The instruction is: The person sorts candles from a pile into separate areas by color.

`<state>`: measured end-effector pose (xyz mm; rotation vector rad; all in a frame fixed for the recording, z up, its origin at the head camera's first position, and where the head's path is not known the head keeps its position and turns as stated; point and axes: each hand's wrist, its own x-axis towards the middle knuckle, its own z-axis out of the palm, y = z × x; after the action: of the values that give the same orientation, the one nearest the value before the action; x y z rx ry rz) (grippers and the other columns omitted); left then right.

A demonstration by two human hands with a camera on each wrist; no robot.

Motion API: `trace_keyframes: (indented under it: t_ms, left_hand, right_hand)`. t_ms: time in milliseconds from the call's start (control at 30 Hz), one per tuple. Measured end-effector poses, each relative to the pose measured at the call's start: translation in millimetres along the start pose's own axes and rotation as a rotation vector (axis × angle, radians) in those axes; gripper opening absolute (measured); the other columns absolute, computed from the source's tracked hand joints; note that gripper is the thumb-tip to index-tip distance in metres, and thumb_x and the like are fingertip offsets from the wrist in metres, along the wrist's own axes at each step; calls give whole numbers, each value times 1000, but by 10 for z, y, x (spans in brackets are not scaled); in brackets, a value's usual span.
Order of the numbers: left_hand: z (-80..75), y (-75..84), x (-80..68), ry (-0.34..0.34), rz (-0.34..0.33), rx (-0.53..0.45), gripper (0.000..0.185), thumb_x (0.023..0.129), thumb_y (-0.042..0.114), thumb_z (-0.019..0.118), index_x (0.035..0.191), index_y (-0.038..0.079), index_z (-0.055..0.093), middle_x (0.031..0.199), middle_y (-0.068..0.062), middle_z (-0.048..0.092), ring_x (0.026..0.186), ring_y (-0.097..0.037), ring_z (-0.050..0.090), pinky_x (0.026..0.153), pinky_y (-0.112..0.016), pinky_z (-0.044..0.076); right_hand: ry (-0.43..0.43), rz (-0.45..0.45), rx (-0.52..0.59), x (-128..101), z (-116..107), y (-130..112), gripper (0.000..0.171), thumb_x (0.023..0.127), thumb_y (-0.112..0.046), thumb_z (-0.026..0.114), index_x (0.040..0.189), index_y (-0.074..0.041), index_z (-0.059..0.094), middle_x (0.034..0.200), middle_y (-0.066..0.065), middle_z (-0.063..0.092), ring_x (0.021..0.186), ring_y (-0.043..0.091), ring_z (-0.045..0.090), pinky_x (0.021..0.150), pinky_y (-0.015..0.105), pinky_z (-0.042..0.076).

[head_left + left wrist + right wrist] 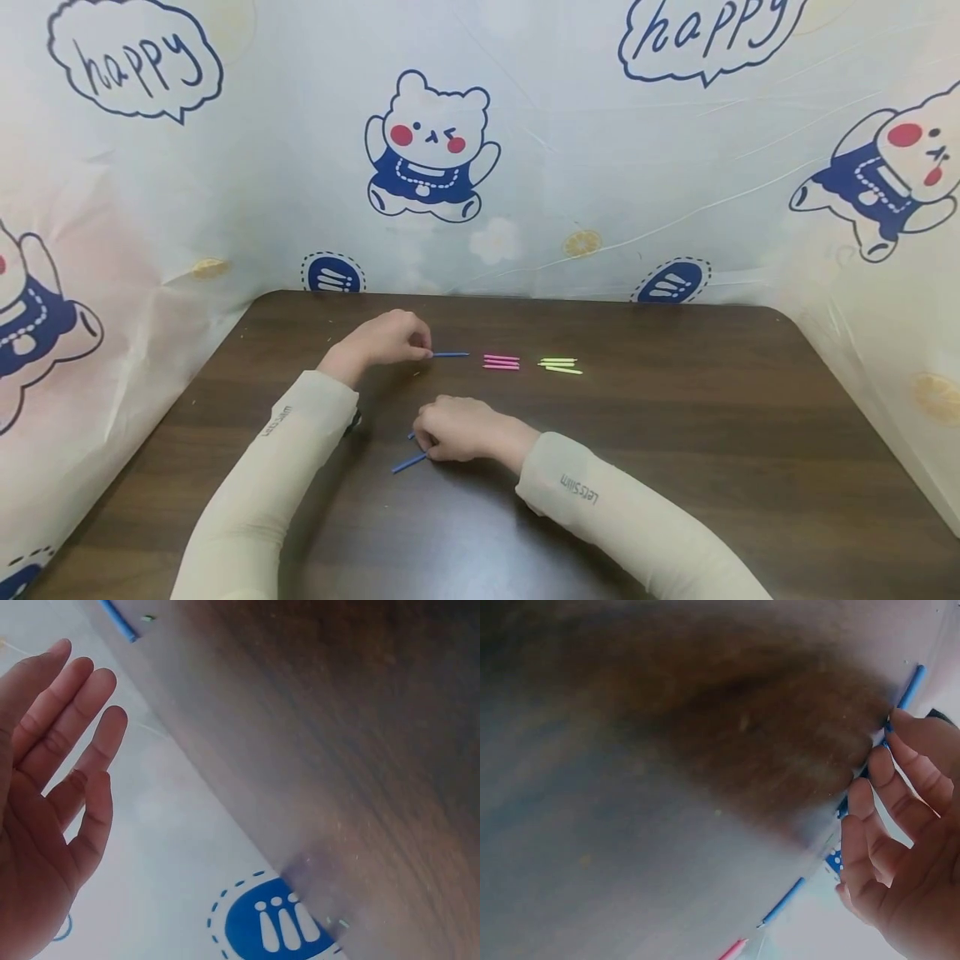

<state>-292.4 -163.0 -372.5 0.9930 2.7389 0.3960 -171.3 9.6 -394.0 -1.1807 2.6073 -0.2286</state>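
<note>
Near the back of the table, my left hand (386, 337) is by the left end of a thin blue candle (452, 355). In the left wrist view its fingers (97, 746) are relaxed and spread, with a blue candle (118, 620) lying apart beyond them. Nearer the front, my right hand (463, 429) pinches a blue candle (408, 464) between thumb and fingertips. A second blue candle (411, 436) pokes out from behind that hand, mostly hidden. In the right wrist view, the thumb and fingers meet along the blue candle (911, 686).
Right of the back blue candle lie a stack of pink candles (501, 362) and a group of yellow-green candles (559, 365), roughly in one row. The dark wooden table (675, 467) meets a printed curtain (540, 167) behind. Tiny crumbs (148, 618) dot the surface.
</note>
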Motion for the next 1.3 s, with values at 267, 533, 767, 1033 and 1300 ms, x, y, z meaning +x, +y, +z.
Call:
trace_keyframes:
  t_ms: [267, 533, 767, 1033, 1300]
  left_hand:
    - [-62, 92, -216, 50, -12, 14, 10, 91, 23, 72, 96, 15, 75, 94, 1, 73, 86, -15, 64, 87, -40, 56]
    - [-77, 222, -470, 100, -33, 13, 14, 92, 25, 71, 99, 15, 76, 96, 1, 73, 87, -15, 63, 85, -40, 55]
    - [-14, 347, -716, 143, 14, 43, 11, 91, 25, 71, 97, 16, 76, 92, 5, 71, 86, -15, 63, 80, -36, 54]
    - [60, 644, -962, 156, 111, 18, 9, 91, 26, 72, 96, 19, 76, 90, 11, 68, 86, -12, 62, 77, -30, 53]
    - [159, 863, -1095, 126, 190, -25, 8, 88, 25, 75, 93, 19, 75, 85, 15, 66, 82, -6, 59, 94, -36, 53]
  right_hand:
    - [-25, 12, 88, -40, -44, 61, 14, 88, -17, 69, 78, -24, 64, 82, -13, 57, 73, 6, 54, 61, 21, 45]
    - [-6, 19, 160, -151, -71, 89, 15, 88, -15, 68, 76, -23, 63, 73, -13, 57, 66, 5, 51, 59, 20, 43]
    - [27, 8, 239, -280, -83, 143, 16, 87, -11, 68, 75, -20, 62, 69, -12, 58, 63, 3, 52, 60, 18, 44]
    - [72, -5, 315, -398, -134, 189, 17, 87, -8, 67, 74, -17, 61, 67, -10, 57, 61, 3, 50, 60, 18, 43]
    - [105, -11, 363, -476, -162, 187, 15, 84, -5, 66, 75, -15, 62, 64, -10, 55, 58, 2, 47, 57, 18, 41]
